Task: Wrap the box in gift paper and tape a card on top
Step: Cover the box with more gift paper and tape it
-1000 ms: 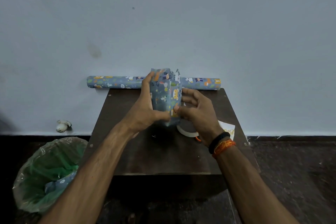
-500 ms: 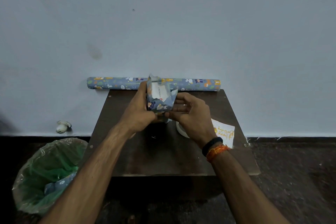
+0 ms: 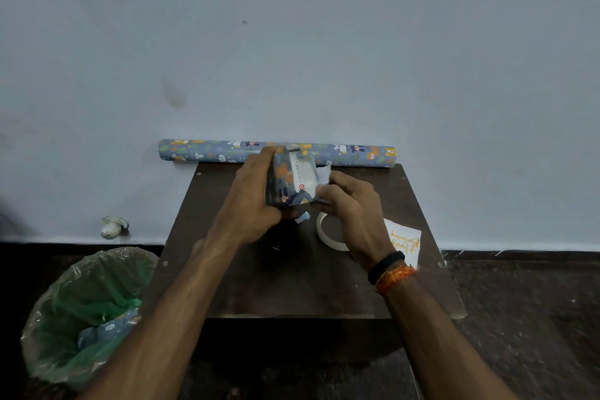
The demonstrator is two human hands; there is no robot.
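Observation:
The box (image 3: 292,180), partly covered in blue cartoon-print gift paper, is held above the dark wooden table (image 3: 292,286). Its white end with printed lettering faces me and stays uncovered. My left hand (image 3: 250,201) grips the box from the left side. My right hand (image 3: 347,204) pinches a loose paper flap at the box's right end. A ring of white tape (image 3: 328,234) lies on the table, partly behind my right hand. The white greeting card (image 3: 404,240) with orange writing lies to the right of the tape.
A roll of the same gift paper (image 3: 211,153) lies along the wall at the table's far edge. A bin lined with a green bag (image 3: 81,312), holding paper scraps, stands on the floor at the left. A small white object (image 3: 112,227) sits by the wall.
The box has been tipped from upright so its open white end faces me. My right hand moved from the box's side to the loose flap at that end.

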